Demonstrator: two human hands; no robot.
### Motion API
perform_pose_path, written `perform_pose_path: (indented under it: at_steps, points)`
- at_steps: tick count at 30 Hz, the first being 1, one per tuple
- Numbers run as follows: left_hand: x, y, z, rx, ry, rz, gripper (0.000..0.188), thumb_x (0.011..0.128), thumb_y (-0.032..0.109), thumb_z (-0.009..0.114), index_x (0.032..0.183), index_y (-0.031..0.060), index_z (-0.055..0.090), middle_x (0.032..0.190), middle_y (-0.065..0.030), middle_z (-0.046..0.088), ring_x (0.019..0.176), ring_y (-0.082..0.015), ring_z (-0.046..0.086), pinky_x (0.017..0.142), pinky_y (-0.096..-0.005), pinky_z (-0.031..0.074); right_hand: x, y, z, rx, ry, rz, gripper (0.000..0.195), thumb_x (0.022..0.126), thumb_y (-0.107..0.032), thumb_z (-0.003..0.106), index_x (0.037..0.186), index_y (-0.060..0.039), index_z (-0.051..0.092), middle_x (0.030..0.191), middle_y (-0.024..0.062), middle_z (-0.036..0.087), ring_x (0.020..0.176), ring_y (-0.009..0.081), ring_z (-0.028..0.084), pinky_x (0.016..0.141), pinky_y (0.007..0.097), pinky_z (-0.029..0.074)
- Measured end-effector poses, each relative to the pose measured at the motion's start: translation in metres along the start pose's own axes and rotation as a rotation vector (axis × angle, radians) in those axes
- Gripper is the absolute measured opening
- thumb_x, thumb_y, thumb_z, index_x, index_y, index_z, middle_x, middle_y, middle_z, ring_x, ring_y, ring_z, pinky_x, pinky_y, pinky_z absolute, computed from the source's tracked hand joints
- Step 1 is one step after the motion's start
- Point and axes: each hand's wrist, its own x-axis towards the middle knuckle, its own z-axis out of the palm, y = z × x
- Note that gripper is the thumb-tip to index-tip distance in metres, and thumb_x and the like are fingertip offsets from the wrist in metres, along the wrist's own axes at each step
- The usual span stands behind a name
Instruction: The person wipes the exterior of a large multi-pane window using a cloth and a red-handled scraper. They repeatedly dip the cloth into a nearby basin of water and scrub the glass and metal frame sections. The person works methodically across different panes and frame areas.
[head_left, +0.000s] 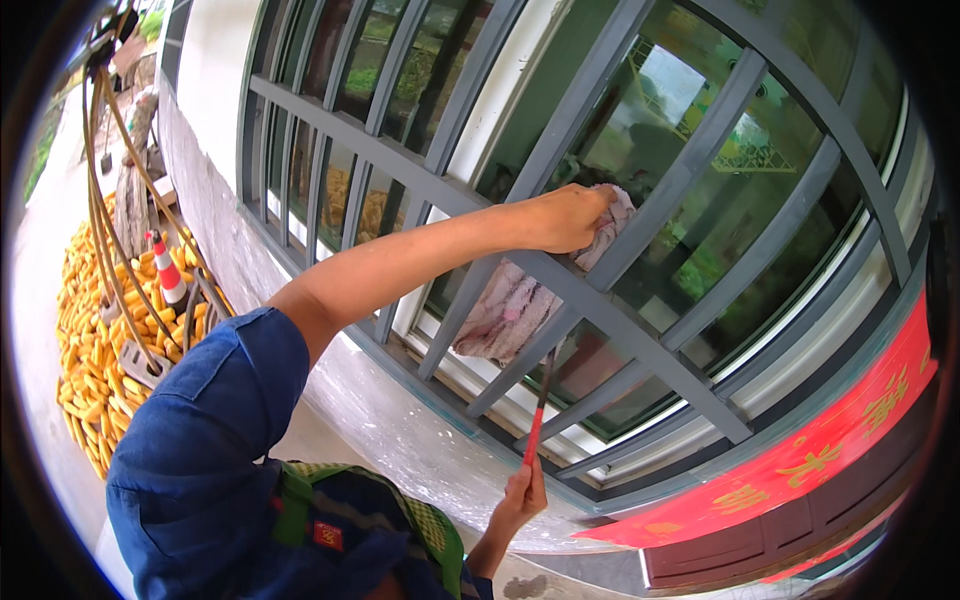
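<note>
My left hand (574, 217) grips the upper end of a whitish-pink, soiled towel (510, 311) at the grey metal window bars (525, 259). The towel hangs down behind the crossbar, close to the window glass (660, 172). Whether it touches the pane I cannot tell. Lower down, my right hand (525, 491) is closed around the red handle of a slim tool (535, 435). Its dark shaft reaches up between the bars to the towel's lower right corner. The tip of the tool is hard to make out there.
Yellow corn cobs (94, 360) are heaped on the ground at left, with a red-and-white traffic cone (166, 270) and brown cables (112, 255) among them. A red banner with gold characters (787, 465) runs above a dark red door (750, 551) at right.
</note>
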Motion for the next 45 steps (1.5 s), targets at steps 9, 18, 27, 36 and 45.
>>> perform_pose_path:
  at_steps: [9,18,27,36,45]
  points:
    - [0.002,-0.003,0.003,-0.101,-0.064,0.003,0.033,0.085,0.012,0.059,0.112,-0.0035,0.048,0.084,-0.0233,0.064,0.085,-0.0404,0.063,0.073,-0.0427,0.048,0.079,-0.004,0.059,0.27,-0.153,0.001,0.035,0.097,-0.02,0.055,0.123,0.0026,0.057,0.062,-0.0063,0.037,0.05,0.0024,0.03,0.045,0.0205,0.021]
    - [-0.064,0.029,-0.019,0.064,0.033,0.09,0.029,0.084,0.013,0.061,0.104,-0.007,0.053,0.092,-0.0234,0.058,0.086,-0.0414,0.059,0.073,-0.0437,0.049,0.102,-0.018,0.098,0.413,-0.191,0.004,0.033,0.098,-0.021,0.052,0.12,0.0032,0.057,0.07,-0.005,0.043,0.057,0.0031,0.033,0.048,0.0201,0.023]
    - [-0.177,-0.023,0.1,-0.045,0.362,0.019,0.058,0.076,-0.007,0.055,0.133,-0.0018,0.042,0.139,-0.0217,0.039,0.127,-0.0355,0.043,0.101,-0.0392,0.042,0.131,-0.019,0.126,0.427,-0.089,0.007,0.033,0.097,-0.018,0.052,0.121,0.0031,0.056,0.09,0.003,0.059,0.064,0.007,0.039,0.059,0.0204,0.037]
    - [-0.132,-0.04,0.154,0.063,0.46,-0.235,0.072,0.079,0.006,0.058,0.144,0.0032,0.028,0.147,-0.0199,0.028,0.128,-0.0381,0.039,0.103,-0.0438,0.038,0.165,-0.044,0.144,0.234,-0.13,-0.024,0.044,0.098,-0.022,0.049,0.14,-0.0076,0.044,0.1,0.003,0.053,0.074,0.0082,0.046,0.066,0.0224,0.042]
    - [-0.169,-0.059,0.186,0.166,0.337,-0.406,0.063,0.078,0.005,0.055,0.136,-0.0061,0.034,0.141,-0.0218,0.034,0.127,-0.0382,0.04,0.1,-0.045,0.039,0.187,0.0,0.117,0.033,-0.582,0.183,0.043,0.095,-0.019,0.057,0.136,-0.0061,0.049,0.063,-0.0056,0.04,0.053,0.0041,0.033,0.045,0.0165,0.026]
